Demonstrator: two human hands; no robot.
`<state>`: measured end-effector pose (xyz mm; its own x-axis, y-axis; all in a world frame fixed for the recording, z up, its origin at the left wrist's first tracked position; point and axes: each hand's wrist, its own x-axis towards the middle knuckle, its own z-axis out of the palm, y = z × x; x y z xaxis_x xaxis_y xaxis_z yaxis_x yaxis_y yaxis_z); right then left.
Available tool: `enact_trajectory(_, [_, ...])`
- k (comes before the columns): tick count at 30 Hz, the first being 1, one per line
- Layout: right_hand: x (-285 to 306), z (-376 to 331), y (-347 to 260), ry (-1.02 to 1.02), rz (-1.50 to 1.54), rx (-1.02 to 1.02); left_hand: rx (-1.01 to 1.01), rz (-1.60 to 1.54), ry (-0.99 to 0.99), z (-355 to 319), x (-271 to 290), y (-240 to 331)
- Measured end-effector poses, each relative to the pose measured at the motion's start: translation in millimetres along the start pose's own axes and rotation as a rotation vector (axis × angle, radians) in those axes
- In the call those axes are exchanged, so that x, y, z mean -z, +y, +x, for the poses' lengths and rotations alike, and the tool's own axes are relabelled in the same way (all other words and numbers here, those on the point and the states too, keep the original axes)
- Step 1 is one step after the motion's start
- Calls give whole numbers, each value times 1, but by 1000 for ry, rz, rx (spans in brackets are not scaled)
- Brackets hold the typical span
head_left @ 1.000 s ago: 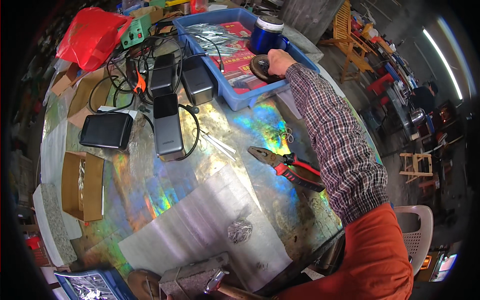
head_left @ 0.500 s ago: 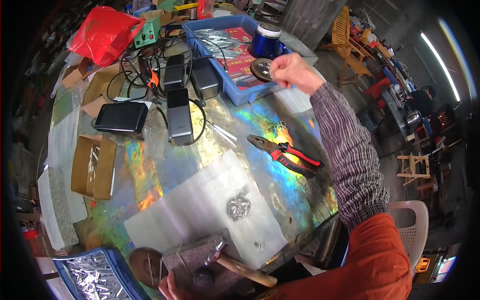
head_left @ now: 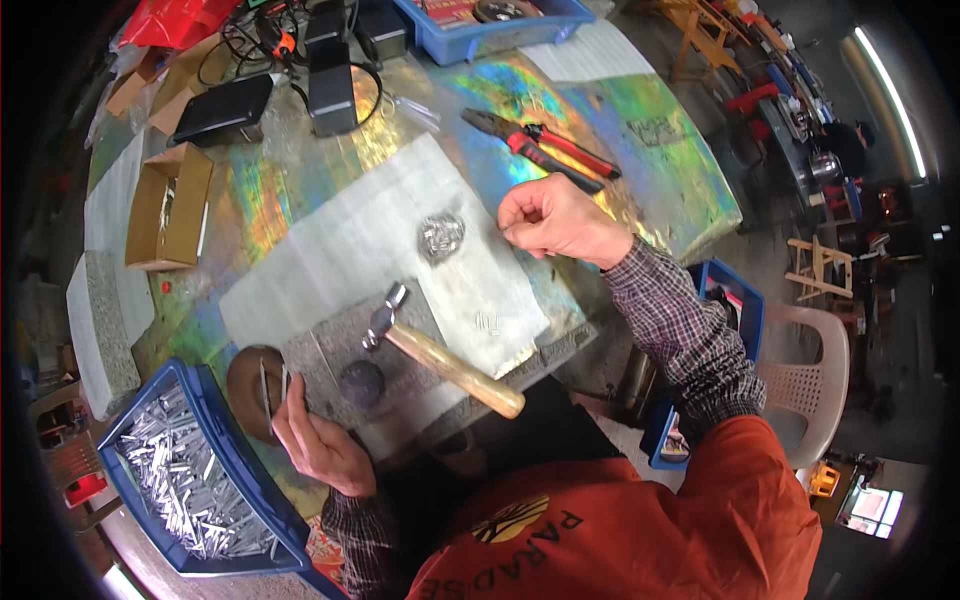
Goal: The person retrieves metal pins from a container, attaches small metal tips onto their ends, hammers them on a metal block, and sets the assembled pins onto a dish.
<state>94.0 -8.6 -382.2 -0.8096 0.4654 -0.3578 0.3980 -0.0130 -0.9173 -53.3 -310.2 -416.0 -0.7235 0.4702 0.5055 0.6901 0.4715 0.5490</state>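
My right hand (head_left: 560, 222) is closed in a pinch above the right edge of a pale sheet (head_left: 330, 250); whatever is between the fingertips is too small to make out. On that sheet lie a small heap of shiny silver bits (head_left: 440, 238) and several tiny pin-like pieces (head_left: 488, 322). My left hand (head_left: 318, 445) has its fingers stretched out at the left edge of a grey block (head_left: 325, 345). Beside its fingertips, thin metal strips (head_left: 265, 392) rest on a brown round disc (head_left: 245, 385). A wooden-handled hammer (head_left: 455, 370) and a dark round knob (head_left: 362, 384) are on the block.
Red-handled pliers (head_left: 545, 145) lie beyond my right hand. A blue bin of metal strips (head_left: 180, 470) stands at the lower left. Farther back are a cardboard box (head_left: 170, 210), black power packs (head_left: 225, 108) with cables, and a blue tray (head_left: 500, 42). A plastic chair (head_left: 815, 350) stands at right.
My right hand has come back from the round dish in the blue tray to the near side of the pliers, still pinched. The view has tipped down, showing more of my left hand.
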Motion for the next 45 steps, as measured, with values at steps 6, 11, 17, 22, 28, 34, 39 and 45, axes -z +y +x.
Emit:
enact_trajectory(6, [-26,-16,33,129,-242,118,-26,-32,7,-4,-2,-1])
enact_trajectory(11, [-38,-20,24,149,-209,110,-32,-19,-3,-3,1,-2])
enact_trajectory(17, [-27,-17,32,154,-183,108,-21,-29,-8,-4,0,-1])
enact_trajectory(22, [-28,-19,33,182,-133,117,-29,-15,-18,-3,3,-2])
enact_trajectory(28, [-34,-23,34,250,-365,213,-15,-32,-99,3,14,6])
enact_trajectory(34, [-42,-20,39,334,-704,421,50,-56,-92,-2,35,14])
enact_trajectory(39, [-57,-14,38,387,-982,527,-5,-19,-110,-10,65,10])
enact_trajectory(45, [-54,-12,42,384,-1173,740,-119,125,-66,-16,97,5])
